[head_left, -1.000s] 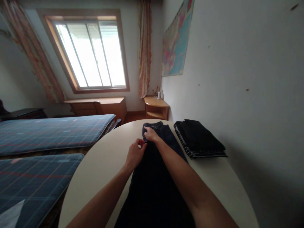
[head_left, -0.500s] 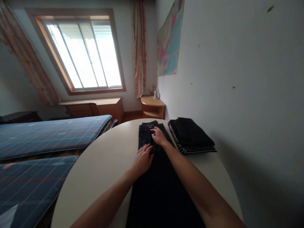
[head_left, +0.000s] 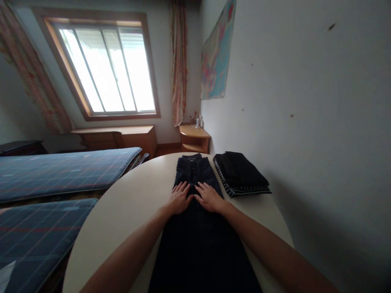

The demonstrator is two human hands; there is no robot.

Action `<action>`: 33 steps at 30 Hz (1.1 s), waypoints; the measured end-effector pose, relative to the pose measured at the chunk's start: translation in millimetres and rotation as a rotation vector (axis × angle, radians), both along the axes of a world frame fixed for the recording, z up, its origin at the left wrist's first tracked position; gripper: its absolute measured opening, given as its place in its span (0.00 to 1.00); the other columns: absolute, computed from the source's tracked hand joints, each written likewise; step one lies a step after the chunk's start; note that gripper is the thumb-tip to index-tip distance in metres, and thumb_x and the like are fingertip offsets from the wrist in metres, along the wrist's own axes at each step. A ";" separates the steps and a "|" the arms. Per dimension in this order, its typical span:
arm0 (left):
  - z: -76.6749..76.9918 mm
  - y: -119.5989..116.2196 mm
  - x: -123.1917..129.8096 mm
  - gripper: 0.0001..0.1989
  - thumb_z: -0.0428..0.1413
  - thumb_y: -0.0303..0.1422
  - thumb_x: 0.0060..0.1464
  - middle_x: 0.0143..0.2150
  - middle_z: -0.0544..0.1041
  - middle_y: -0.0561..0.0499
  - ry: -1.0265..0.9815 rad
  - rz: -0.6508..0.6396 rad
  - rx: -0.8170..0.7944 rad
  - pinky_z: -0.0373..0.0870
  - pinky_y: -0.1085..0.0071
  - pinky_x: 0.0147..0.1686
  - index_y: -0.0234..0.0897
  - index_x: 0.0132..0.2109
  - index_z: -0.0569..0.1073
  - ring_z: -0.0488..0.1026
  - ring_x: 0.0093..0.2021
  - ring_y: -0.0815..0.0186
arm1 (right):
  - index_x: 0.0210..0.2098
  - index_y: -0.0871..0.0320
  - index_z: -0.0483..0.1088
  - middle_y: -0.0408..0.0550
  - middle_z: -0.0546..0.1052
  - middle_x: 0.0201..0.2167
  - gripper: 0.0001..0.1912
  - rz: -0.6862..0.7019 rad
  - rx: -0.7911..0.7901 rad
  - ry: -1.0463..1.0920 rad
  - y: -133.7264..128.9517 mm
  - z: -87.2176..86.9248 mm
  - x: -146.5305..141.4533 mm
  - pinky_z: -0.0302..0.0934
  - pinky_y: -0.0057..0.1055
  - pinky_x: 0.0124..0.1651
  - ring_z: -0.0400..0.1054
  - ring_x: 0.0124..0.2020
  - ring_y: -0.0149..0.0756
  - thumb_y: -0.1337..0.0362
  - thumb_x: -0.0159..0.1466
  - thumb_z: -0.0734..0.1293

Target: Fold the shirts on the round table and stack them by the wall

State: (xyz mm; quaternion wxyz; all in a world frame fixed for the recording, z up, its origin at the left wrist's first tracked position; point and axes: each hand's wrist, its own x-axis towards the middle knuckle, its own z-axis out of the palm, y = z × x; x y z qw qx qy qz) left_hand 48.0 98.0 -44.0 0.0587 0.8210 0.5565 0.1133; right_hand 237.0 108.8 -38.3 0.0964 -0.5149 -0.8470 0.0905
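Note:
A dark navy garment (head_left: pixel 201 244) lies lengthwise on the pale round table (head_left: pixel 122 211), its collar at the far edge and its lower part running toward me. Buttons show down its middle near the collar. My left hand (head_left: pixel 179 198) rests flat on the garment's left side, fingers spread. Beside it, my right hand (head_left: pixel 209 196) lies flat on the cloth with its fingers spread too. The two thumbs nearly meet at the centre. Neither hand grips anything.
A stack of folded black clothes (head_left: pixel 244 171) sits on the table's far right, near the white wall (head_left: pixel 305 154). Two beds with blue plaid mattresses (head_left: pixel 61 173) stand on the left. A wooden corner shelf (head_left: pixel 195 132) and a desk (head_left: pixel 134 131) are beyond.
My right hand has moved down from near the collar and flattened beside my left hand. The button line near the collar is now uncovered. My left hand has shifted slightly left.

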 end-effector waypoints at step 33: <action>81.0 -119.7 -28.3 0.15 0.49 0.17 0.41 0.32 0.73 0.53 -0.150 -0.528 -0.198 0.66 0.69 0.45 0.41 0.33 0.70 0.68 0.44 0.63 | 0.61 0.62 0.66 0.54 0.62 0.67 0.23 0.137 0.238 0.185 7.5 -6.2 -3.8 0.50 0.41 0.68 0.57 0.66 0.42 0.65 0.68 0.59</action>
